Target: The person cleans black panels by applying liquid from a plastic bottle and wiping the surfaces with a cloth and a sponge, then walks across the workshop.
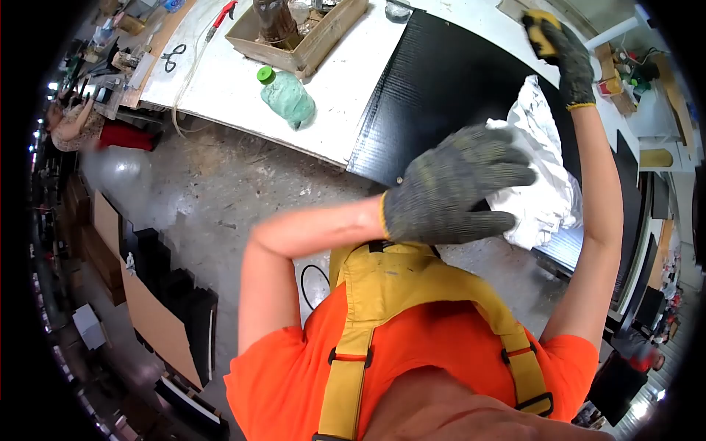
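- Here's the white crumpled sheet (544,158), bunched up over the black panel (437,92) on the tabletop (334,114), sitting right between the two gloved hands!
- Left hand (457,187) hangs at its near side, fingers spread wide, thumb well off the others, nothing gripped; from this angle I cannot tell whether they touch the sheet or just pass over it.
- Right hand (575,70) is stretched out to the far side, fingers curled round a yellow-and-black object (545,33), too blurred to identify.
- The sheet looks light and soft, all folds and peaks; cloth, paper or film, I can't say. A gathered fistful from the middle should lift it easily, while a single edge would probably let it trail.
- That handheld object seems compact and rigid, so a full wrap round its body looks the sound hold, knitted glove and all.
- Now the panel: flat, glossy, likely stiff and a touch slippery, and easily scuffed, I'd judge; opposite edges offer the best purchase.
- Off to the left, a green bottle (287,97) lies near the tabletop's front edge, well apart from both hands.
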`<state>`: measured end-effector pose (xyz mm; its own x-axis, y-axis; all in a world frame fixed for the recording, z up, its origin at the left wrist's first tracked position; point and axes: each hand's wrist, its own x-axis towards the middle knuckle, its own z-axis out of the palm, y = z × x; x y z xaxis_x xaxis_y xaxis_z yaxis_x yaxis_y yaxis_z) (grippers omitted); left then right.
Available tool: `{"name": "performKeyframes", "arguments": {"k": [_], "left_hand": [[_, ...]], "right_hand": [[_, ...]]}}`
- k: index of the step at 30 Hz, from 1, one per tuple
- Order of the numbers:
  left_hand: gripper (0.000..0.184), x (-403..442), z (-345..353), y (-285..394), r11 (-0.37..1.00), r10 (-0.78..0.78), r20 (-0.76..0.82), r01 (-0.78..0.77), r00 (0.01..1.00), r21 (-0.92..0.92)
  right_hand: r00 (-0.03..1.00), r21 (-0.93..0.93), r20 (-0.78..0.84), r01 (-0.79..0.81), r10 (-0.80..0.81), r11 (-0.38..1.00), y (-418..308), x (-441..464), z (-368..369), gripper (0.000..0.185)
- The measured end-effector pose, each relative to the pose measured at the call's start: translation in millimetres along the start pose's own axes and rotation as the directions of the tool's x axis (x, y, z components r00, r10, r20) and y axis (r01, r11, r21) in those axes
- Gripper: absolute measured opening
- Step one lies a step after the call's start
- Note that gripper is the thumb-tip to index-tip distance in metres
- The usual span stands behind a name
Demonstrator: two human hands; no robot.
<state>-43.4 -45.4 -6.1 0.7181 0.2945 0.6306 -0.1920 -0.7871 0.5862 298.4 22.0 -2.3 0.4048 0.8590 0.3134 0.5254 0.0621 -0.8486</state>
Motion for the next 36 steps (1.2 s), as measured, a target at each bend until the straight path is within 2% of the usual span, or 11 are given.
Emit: {"name": "performKeyframes", "arguments": {"k": [3,7,8,11,12,13,15,21,27,30,36], "left_hand": [[0.070,48.0,26.5,5.5,0.986,0.075,0.208,-0.104,0.975,0.131],[0.083,75.7,88.3,-30.4,0.942,-0.031,0.607,-0.180,0.794,0.283],[0.078,71.2,94.5,-39.3,0.920,0.012,0.585,-0.238,0.811,0.311],[0.052,47.9,78.2,-38.0,0.913,0.119,0.530,-0.302,0.840,0.275],[0.042,35.0,59.0,-34.0,0.923,0.146,0.493,-0.298,0.858,0.244],[0.037,20.4,37.3,-28.7,0.939,0.114,0.480,-0.252,0.870,0.233],[0.037,-8.1,-13.6,-14.5,0.937,-0.084,0.492,-0.099,0.866,0.334],[0.053,-71.0,-75.4,-40.2,0.880,-0.439,0.254,0.356,0.862,0.315],[0.067,-47.0,-84.7,-77.6,0.840,-0.535,0.147,0.506,0.832,0.195],[0.061,-32.1,-95.0,-107.8,0.800,-0.592,0.168,0.599,0.788,0.006],[0.059,27.8,-81.8,-202.2,0.888,-0.426,0.129,0.386,0.896,0.250]], "right_hand": [[0.879,0.505,-0.309,-0.171,0.363,0.846,46.0,-20.9,-19.9,0.050],[0.900,0.751,-0.286,-0.002,0.329,0.660,82.9,-31.1,-40.0,0.045],[0.898,0.041,-0.418,0.172,-0.139,0.984,96.2,-36.3,-45.9,0.045],[0.850,-0.769,-0.088,0.273,-0.520,0.578,128.9,-38.0,-57.1,0.060],[0.931,-0.063,-0.317,0.169,-0.181,0.984,89.8,-45.8,-42.8,0.040],[0.950,0.694,-0.229,0.006,0.214,0.720,49.1,-49.5,-27.6,0.032],[0.969,0.836,-0.089,-0.053,0.230,0.546,61.5,-47.7,-37.9,0.031],[0.989,0.557,-0.105,-0.025,0.101,0.830,93.6,-49.4,-45.4,0.034],[0.909,-0.544,0.020,0.360,-0.417,0.758,135.5,-48.7,-64.3,0.044],[0.859,-0.531,0.066,0.460,-0.507,0.711,112.6,-47.2,-50.8,0.040],[0.998,0.264,0.026,-0.055,0.050,0.963,91.3,-48.9,-46.6,0.039]]}}
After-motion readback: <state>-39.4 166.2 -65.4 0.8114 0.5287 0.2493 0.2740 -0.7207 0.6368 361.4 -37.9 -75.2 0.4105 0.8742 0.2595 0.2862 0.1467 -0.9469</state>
